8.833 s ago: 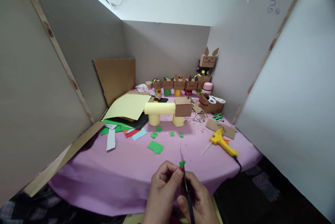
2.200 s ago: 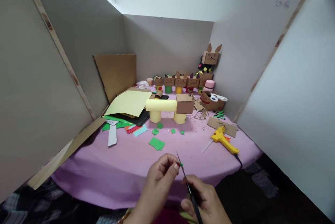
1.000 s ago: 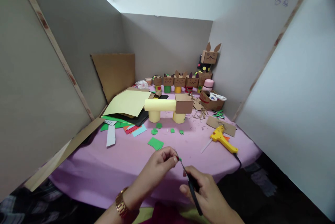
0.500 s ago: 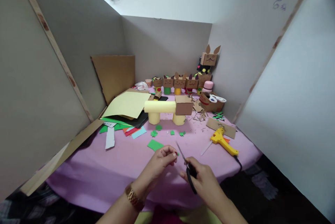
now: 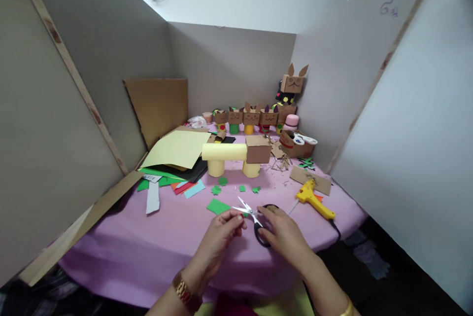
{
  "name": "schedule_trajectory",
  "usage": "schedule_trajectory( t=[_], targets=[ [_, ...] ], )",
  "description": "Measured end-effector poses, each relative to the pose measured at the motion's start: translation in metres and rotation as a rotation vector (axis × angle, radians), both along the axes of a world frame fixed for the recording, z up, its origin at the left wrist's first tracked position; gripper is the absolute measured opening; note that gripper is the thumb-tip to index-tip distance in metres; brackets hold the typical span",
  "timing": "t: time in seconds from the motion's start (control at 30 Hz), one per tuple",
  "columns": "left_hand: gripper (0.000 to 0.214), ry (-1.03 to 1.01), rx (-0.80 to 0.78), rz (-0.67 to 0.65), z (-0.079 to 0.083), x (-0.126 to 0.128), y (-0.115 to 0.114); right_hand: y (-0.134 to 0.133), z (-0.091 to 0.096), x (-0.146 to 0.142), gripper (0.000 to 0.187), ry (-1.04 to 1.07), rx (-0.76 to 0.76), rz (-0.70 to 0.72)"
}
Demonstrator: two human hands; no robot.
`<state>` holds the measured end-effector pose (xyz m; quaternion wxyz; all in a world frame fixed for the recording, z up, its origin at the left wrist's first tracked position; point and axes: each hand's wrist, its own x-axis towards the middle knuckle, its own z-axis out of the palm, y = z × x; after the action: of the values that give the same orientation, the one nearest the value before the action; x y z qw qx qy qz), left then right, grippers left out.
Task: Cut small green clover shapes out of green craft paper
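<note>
Thumb and fingers of my left hand [image 5: 220, 231] are pinched on a small green paper piece [image 5: 246, 215], mostly covered by the fingertips. My right hand [image 5: 284, 229] grips black-handled scissors [image 5: 251, 211] by the loops, with the blades spread apart close to that piece. Just beyond the left fingertips lies a green paper rectangle [image 5: 218, 206]. Small green cut-outs [image 5: 216, 190] are scattered further back, some flower-shaped. Behind them stands a pale yellow paper-tube figure [image 5: 224, 152] with a brown cardboard box [image 5: 257, 151] at its right end.
A yellow glue gun [image 5: 314, 200] lies at the right, near a cardboard strip [image 5: 310, 180]. Coloured sheets [image 5: 177, 148] are stacked at the left. Cat-faced cardboard figures [image 5: 251, 118] line the back. White-handled scissors [image 5: 305, 139] rest on a cardboard box [image 5: 295, 149].
The scissors have turned leftward and their blades have spread, coming near the left fingertips. My right hand has moved up slightly. The left hand has shifted slightly left and down.
</note>
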<state>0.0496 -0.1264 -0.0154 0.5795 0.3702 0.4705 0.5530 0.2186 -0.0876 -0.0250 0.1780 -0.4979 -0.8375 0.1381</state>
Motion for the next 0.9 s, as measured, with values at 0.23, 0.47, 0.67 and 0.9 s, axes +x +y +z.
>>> schedule_trajectory(
  t=[0.23, 0.47, 0.67, 0.9],
  targets=[
    [0.014, 0.104, 0.052, 0.058, -0.008, -0.002, 0.003, 0.005, 0.001, -0.008, 0.035, -0.025, 0.039, 0.018],
    [0.015, 0.18, 0.079, 0.085, -0.014, -0.004, 0.003, 0.008, 0.004, -0.009, 0.033, 0.014, 0.037, 0.042],
    [0.015, 0.231, 0.118, 0.123, -0.019, -0.005, 0.004, 0.001, 0.002, -0.014, 0.02, 0.249, 0.029, -0.005],
    [0.011, 0.362, 0.248, 0.101, -0.02, -0.001, -0.002, -0.014, -0.011, -0.039, 0.036, 0.676, -0.144, 0.02]
  ],
)
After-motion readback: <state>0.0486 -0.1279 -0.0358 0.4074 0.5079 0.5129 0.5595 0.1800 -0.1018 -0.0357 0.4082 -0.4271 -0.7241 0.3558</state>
